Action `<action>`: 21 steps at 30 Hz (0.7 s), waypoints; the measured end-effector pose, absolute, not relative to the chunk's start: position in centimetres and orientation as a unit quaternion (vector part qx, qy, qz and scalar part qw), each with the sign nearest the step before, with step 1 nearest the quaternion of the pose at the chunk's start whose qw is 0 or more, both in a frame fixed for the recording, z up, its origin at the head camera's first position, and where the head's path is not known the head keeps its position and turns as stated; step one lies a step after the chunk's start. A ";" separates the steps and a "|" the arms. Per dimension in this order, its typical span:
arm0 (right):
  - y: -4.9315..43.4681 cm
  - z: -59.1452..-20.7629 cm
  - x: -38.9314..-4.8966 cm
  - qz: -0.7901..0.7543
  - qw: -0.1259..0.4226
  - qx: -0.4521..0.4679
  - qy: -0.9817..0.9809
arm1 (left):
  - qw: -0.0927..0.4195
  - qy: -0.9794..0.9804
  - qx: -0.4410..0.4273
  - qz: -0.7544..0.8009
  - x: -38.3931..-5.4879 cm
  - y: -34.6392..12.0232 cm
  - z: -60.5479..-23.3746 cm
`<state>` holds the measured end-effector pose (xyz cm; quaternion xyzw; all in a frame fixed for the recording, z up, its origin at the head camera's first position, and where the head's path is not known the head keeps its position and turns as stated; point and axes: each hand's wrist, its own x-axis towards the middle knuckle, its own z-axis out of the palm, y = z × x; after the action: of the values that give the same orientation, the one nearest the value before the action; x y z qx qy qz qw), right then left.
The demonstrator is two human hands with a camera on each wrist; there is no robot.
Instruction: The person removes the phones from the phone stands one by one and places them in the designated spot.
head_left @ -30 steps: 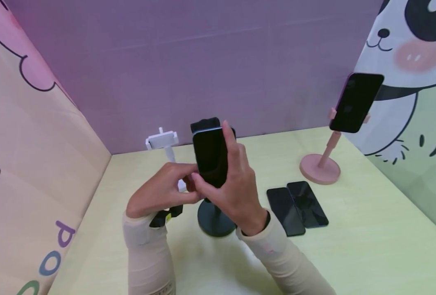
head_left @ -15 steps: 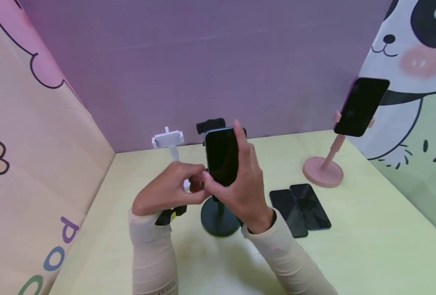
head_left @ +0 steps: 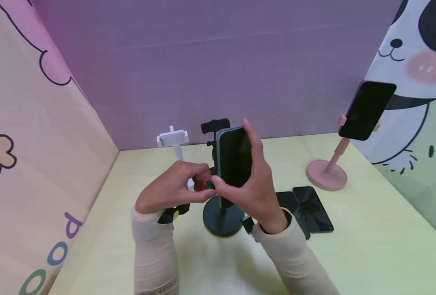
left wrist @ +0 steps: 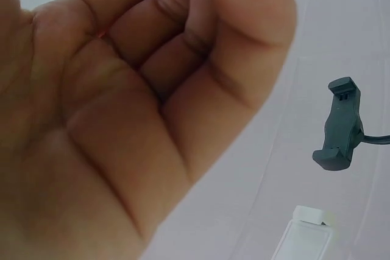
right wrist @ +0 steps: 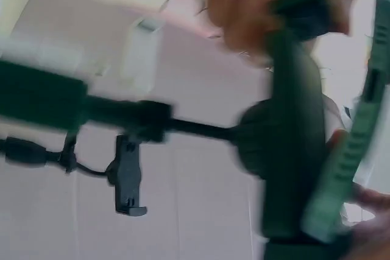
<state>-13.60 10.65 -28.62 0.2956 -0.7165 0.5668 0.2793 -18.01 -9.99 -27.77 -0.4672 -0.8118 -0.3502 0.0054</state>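
My right hand grips a dark phone upright between thumb and fingers, screen facing me. Curled in from the left, my left hand pinches a dark green piece of a phone stand's clamp beside the phone's lower left edge. The right wrist view shows this green clamp close up, fingers at one end. There the phone stands at an angle to the clamp's face. Below the hands is a dark round base. In the left wrist view, the left palm fills much of the picture.
A black phone holder rises behind the held phone. A white stand is at the back left. A pink stand at right carries another phone. Two dark phones lie side by side near the right forearm.
The phone and right hand have shifted right and turned a little, showing the phone's left edge. More of the black holder behind shows. The whole head view has drifted slightly.
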 end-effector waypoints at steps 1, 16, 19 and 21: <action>11.0 -28.4 -13.4 0.586 0.251 0.292 -0.713 | 0.003 -0.813 -0.465 -0.350 -18.0 -9.9 -27.7; 13.3 -27.1 -12.9 0.661 0.116 0.292 -0.682 | 0.028 -0.849 -0.420 -0.319 -16.7 -9.3 -27.5; 13.5 -26.9 -12.6 0.638 0.129 0.292 -0.701 | 0.041 -0.860 -0.408 -0.304 -16.3 -9.1 -27.3; 13.6 -26.7 -12.4 0.610 0.151 0.289 -0.722 | 0.047 -0.866 -0.401 -0.295 -16.1 -9.0 -27.2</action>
<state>-12.36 13.60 -26.71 0.2889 -0.7222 0.6100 0.1511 -16.10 -9.00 -27.16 -0.4015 -0.8658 -0.2950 0.0469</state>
